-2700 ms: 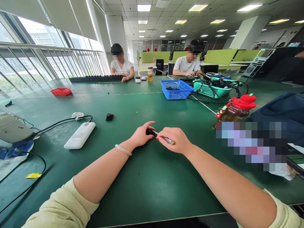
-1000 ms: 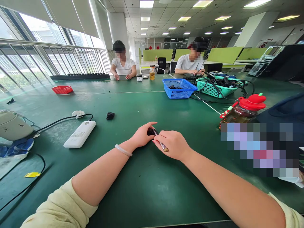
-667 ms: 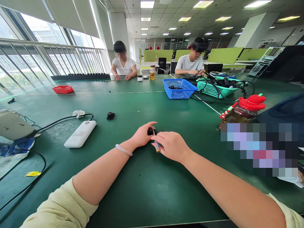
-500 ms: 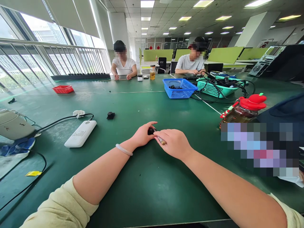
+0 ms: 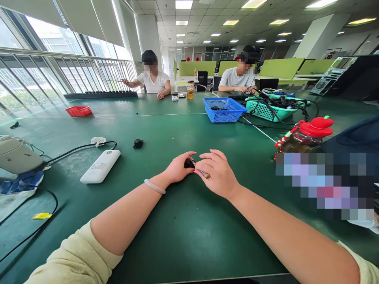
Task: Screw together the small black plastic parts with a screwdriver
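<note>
In the head view, my left hand curls round a small dark, glossy object above the green table, its fingers covering much of it. My right hand is close beside it, pinching a slim tool with a brownish rounded end between thumb and index finger. The other fingers of that hand are lifted and spread. The tool's tip is at the dark object, though hidden by my fingers, so contact cannot be told. A small black part lies on the table beyond my left hand.
On the left are a white power bank with a black cable and a red tray. A blue basket, a cable-filled green basket and a red-lidded bottle stand at the right. Two people sit across the table.
My right hand has opened its outer fingers upward and shifted slightly right with the tool. My left hand stays put. One person opposite has raised an arm toward the black strip.
</note>
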Demonstrator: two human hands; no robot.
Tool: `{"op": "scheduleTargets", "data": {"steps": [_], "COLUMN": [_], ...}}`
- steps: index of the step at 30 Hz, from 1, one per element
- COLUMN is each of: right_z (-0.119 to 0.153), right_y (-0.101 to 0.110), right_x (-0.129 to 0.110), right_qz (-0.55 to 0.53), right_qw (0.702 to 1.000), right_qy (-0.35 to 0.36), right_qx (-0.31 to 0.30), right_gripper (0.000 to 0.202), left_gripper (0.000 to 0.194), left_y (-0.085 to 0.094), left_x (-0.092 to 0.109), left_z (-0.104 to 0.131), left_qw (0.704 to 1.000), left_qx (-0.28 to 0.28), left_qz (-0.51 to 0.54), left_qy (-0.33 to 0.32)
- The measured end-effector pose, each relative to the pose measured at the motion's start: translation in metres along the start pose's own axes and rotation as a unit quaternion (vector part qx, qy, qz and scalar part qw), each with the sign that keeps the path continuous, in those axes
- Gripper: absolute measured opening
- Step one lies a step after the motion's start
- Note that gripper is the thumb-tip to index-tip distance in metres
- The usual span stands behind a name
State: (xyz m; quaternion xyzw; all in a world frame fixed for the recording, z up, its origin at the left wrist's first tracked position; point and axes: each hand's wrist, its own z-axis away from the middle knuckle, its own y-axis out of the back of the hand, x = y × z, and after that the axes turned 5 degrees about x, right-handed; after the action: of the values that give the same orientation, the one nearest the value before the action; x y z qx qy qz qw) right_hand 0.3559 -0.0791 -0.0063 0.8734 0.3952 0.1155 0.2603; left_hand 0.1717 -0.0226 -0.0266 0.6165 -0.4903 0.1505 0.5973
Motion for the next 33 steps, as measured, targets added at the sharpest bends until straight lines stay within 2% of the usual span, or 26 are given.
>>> {"op": "scheduleTargets", "data": {"steps": [7,15,18,22,25,28,33], "right_z": [-0.001,0.001,0.001,0.002,0.003,0.005,0.005], "right_y": [0.002,0.001,0.003,0.004,0.002,0.001,-0.002], "right_x": [-0.002,0.003,0.005,0.013,0.021,0.024,0.018], "right_qz": [0.006,-0.024,-0.058,-0.128,-0.166,-0.183,-0.165], "right_qw": [0.999,0.999,0.989,0.931,0.898,0.900,0.938], "right_qy": [0.036,-0.033,-0.127,-0.323,-0.383,-0.375,-0.294], "right_qx": [0.015,0.018,0.054,0.115,0.139,0.128,0.077], "right_gripper": [0.024,0.016,0.007,0.026,0.037,0.039,0.033], "left_gripper": [0.057,0.040,0.037,0.040,0.048,0.055,0.059], "left_y": [-0.001,0.000,0.000,0.001,0.002,0.002,0.001], "left_x": [0.001,0.002,0.002,0.003,0.004,0.003,0.002], "left_z": [0.001,0.000,-0.002,-0.002,-0.001,0.000,0.000], "left_qw": [1.000,1.000,0.999,0.998,0.997,0.998,0.999], "left_qx": [0.007,0.001,0.001,0.000,0.004,0.000,-0.005], "left_qz": [-0.008,-0.024,-0.041,-0.070,-0.076,-0.067,-0.045], "left_qy": [-0.003,0.007,-0.003,0.003,0.002,-0.009,-0.011]}}
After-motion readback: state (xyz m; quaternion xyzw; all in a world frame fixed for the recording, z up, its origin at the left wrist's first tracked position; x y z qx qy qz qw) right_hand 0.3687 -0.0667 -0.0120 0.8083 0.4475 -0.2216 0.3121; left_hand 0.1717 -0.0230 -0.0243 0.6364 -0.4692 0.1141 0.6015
